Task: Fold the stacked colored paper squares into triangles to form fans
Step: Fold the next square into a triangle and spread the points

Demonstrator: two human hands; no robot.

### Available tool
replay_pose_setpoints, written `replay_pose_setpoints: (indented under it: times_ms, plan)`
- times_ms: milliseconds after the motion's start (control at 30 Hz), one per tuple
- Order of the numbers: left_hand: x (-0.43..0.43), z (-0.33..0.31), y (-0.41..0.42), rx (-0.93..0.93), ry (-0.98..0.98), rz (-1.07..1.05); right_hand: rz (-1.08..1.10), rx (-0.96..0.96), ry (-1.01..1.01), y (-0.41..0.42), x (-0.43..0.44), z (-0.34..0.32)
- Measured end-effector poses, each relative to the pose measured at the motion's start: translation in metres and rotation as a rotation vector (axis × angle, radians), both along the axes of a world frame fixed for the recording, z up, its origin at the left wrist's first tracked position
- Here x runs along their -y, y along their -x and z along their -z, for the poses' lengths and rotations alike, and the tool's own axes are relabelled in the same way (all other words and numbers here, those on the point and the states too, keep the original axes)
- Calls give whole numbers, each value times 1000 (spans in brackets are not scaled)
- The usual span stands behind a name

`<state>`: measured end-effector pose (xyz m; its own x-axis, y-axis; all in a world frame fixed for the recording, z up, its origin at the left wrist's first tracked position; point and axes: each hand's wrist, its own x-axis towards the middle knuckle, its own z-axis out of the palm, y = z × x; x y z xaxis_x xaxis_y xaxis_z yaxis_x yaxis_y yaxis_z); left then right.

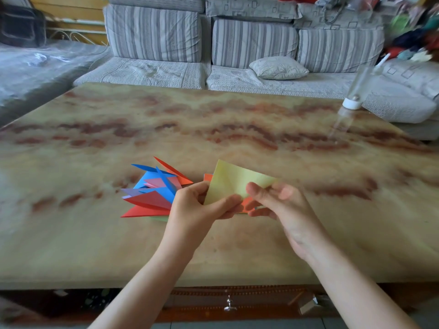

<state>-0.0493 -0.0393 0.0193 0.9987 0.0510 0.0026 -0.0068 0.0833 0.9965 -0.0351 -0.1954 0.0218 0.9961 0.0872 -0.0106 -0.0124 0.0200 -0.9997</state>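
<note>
Left hand [199, 208], right hand [281, 205] pinch pale yellow paper square [237, 181].
Pointed red, blue folded triangles [154, 194] fan left of it.

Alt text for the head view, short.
A left hand and right hand pinch a yellow paper square over a marbled table. A pile of folded red, blue and pink triangles lies beside the left hand; a striped sofa stands behind.
</note>
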Motion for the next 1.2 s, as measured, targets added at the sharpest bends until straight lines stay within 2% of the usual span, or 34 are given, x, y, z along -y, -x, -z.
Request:
replay_pose_setpoints:
  times_ms: [133,567,867,1100,1200]
  plan:
    - [2,-1,2,29,26,-30,0,-22,16,4,-8,6]
    - [10,-4,4,85,66,-82,70,-115,-324,2,-16,6]
    - [10,-2,2,104,54,-97,132,-112,-409,-4,-12,4]
    - [-4,-1,0,75,85,-154,308,-120,-502,-19,13,-2]
    - [-5,-2,0,68,86,-151,228,-154,-475,-17,14,-1]
